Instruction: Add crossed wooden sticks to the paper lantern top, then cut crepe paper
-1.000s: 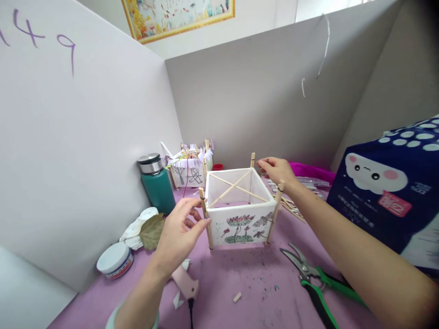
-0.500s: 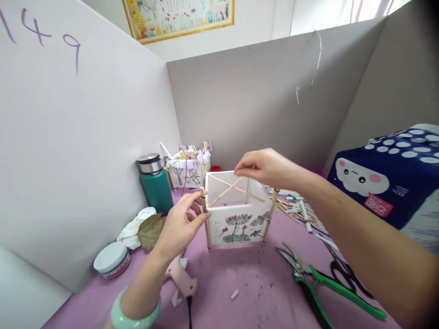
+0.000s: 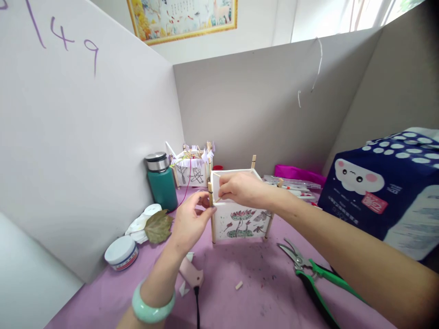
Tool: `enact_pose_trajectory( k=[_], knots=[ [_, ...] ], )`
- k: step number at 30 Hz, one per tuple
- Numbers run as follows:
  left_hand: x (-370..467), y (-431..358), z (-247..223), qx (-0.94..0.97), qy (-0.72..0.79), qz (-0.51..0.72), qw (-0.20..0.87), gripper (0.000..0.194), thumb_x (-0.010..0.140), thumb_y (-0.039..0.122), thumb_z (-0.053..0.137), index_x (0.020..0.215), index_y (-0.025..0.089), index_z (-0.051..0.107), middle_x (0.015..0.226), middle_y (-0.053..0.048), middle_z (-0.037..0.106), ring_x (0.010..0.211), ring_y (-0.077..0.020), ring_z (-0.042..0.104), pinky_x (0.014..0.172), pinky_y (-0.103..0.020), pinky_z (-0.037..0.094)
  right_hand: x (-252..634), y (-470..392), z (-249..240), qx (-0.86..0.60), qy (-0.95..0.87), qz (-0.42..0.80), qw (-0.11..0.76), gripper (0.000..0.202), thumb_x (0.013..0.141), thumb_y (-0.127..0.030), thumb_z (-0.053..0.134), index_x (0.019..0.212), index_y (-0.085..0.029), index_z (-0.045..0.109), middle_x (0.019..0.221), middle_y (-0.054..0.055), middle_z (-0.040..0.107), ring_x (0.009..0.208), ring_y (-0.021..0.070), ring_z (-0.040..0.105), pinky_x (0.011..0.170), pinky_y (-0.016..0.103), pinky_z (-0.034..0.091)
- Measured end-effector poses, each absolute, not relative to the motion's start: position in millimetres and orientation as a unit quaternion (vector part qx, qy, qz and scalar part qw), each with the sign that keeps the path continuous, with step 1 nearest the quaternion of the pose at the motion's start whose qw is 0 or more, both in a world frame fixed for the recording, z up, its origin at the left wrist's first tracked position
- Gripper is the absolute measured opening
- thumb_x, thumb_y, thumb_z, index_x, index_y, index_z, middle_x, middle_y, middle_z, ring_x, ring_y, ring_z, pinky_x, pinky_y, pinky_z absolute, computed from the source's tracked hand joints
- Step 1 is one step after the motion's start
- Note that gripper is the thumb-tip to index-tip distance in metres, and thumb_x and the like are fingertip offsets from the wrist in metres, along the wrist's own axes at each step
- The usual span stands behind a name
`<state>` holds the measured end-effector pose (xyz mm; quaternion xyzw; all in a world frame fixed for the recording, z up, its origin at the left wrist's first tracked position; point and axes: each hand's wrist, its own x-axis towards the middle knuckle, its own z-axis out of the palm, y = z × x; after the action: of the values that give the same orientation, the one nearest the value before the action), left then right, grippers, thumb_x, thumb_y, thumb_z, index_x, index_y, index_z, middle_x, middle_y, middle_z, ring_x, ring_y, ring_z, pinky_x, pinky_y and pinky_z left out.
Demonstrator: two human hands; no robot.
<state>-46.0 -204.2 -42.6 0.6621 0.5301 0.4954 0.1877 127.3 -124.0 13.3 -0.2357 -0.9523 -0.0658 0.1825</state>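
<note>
A box-shaped paper lantern (image 3: 224, 221) on thin wooden posts stands on the purple table, its top open and a lotus drawn on its front panel. My left hand (image 3: 192, 221) grips the front left corner post (image 3: 210, 194) between thumb and fingers. Over the open top, my right hand (image 3: 244, 188) is closed in a pinch near that same corner. From under its fingertips comes a thin wooden stick (image 3: 218, 199), one of the crossed sticks inside the top. Hand and wrist hide most of the cross and the right rim.
At front right lie green-handled pruning shears (image 3: 310, 267). A pink glue gun (image 3: 192, 273) with a cord is beside my left forearm. Left stand a green bottle (image 3: 162, 185), a white tub (image 3: 121, 252) and a dry leaf (image 3: 158, 226). Behind is another lantern (image 3: 192, 174); right, a blue package (image 3: 373, 192).
My right hand has moved from the far rim toward the front left corner, closer to my left hand. The left hand keeps its grip on the post. The view has shifted slightly.
</note>
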Motion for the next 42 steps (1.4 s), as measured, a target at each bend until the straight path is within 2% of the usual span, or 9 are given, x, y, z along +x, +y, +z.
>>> enact_pose_trajectory(
  k=[9,14,18,21,25,30,34,39,42],
  knots=[
    [-47.7,-199.9,-47.8,0.672,0.512,0.508,0.164,0.022,0.078,0.024,0.06,0.099,0.018,0.064,0.097,-0.004,0.064,0.081,-0.015,0.062,0.071,-0.026,0.053,127.2,-116.9,2.6,-0.234,-0.949,-0.057,0.203,0.017,0.085,-0.018,0.058,0.08,-0.022,0.074,0.087,0.0,0.066,0.072,0.0101,0.056,0.062,0.023,0.035],
    [-49.4,-198.5,-52.2,0.679,0.499,0.514,0.16,0.02,0.079,0.024,0.059,0.098,0.02,0.065,0.093,-0.003,0.064,0.081,-0.0149,0.063,0.07,-0.026,0.053,132.6,-134.4,15.1,-0.248,-0.937,-0.132,0.206,0.017,0.084,-0.016,0.058,0.092,-0.022,0.072,0.092,0.003,0.067,0.079,0.0142,0.06,0.067,0.025,0.039],
    [-49.0,-197.7,-55.1,0.661,0.51,0.525,0.164,0.024,0.079,0.026,0.062,0.102,0.021,0.062,0.092,-0.001,0.063,0.079,-0.0144,0.062,0.069,-0.026,0.053,171.8,-139.9,52.8,-0.296,-0.865,-0.085,0.396,0.021,0.086,-0.021,0.054,0.101,-0.022,0.069,0.098,0.004,0.068,0.082,0.0151,0.061,0.073,0.027,0.044],
    [-47.7,-198.4,-55.9,0.648,0.52,0.529,0.174,0.029,0.078,0.026,0.063,0.106,0.022,0.059,0.092,0.0,0.063,0.078,-0.0139,0.062,0.069,-0.026,0.053,206.9,-111.6,55.1,-0.439,-0.733,-0.006,0.519,0.024,0.087,-0.031,0.05,0.091,-0.017,0.069,0.077,0.003,0.067,0.066,0.0146,0.059,0.064,0.028,0.045],
    [-46.0,-201.2,-54.8,0.657,0.528,0.516,0.154,0.026,0.079,0.024,0.061,0.104,0.022,0.059,0.093,0.0,0.063,0.075,-0.0132,0.063,0.067,-0.024,0.053,220.7,-68.9,10.6,-0.6,-0.672,0.181,0.394,0.02,0.079,-0.034,0.061,0.077,-0.015,0.066,0.065,0.004,0.064,0.056,0.0145,0.056,0.053,0.026,0.042],
    [-50.6,-196.3,-51.9,0.659,0.536,0.512,0.125,0.031,0.079,0.023,0.059,0.109,0.022,0.059,0.099,-0.002,0.066,0.08,-0.0154,0.065,0.072,-0.028,0.054,201.4,-64.1,-21.6,-0.581,-0.586,0.373,0.424,0.014,0.072,-0.023,0.069,0.081,-0.015,0.061,0.062,0.002,0.062,0.051,0.0113,0.053,0.047,0.022,0.041],
    [-66.4,-177.3,-53.5,0.633,0.54,0.533,0.157,0.043,0.076,0.027,0.062,0.118,0.02,0.055,0.1,-0.004,0.067,0.088,-0.0186,0.065,0.081,-0.033,0.054,191.9,-79.9,-16.0,-0.573,-0.563,0.392,0.449,0.011,0.075,-0.014,0.063,0.083,-0.015,0.057,0.059,0.0,0.058,0.049,0.0104,0.052,0.045,0.022,0.043],
    [-99.1,-164.8,-45.6,0.633,0.543,0.508,0.217,0.06,0.07,0.03,0.065,0.125,0.014,0.049,0.097,-0.007,0.066,0.092,-0.0216,0.065,0.084,-0.037,0.053,197.0,-109.1,-16.9,-0.57,-0.544,0.403,0.467,0.027,0.075,-0.023,0.065,0.098,-0.017,0.051,0.069,0.003,0.061,0.049,0.0114,0.053,0.04,0.024,0.046],
    [-103.6,-179.8,-18.7,0.619,0.603,0.491,0.107,0.062,0.071,0.032,0.065,0.129,0.016,0.048,0.102,-0.009,0.064,0.084,-0.0206,0.065,0.074,-0.035,0.054,210.8,-112.9,-21.6,-0.573,-0.545,0.375,0.484,0.021,0.079,-0.028,0.061,0.095,-0.017,0.054,0.075,0.005,0.064,0.049,0.0107,0.053,0.04,0.023,0.045]
  ],
)
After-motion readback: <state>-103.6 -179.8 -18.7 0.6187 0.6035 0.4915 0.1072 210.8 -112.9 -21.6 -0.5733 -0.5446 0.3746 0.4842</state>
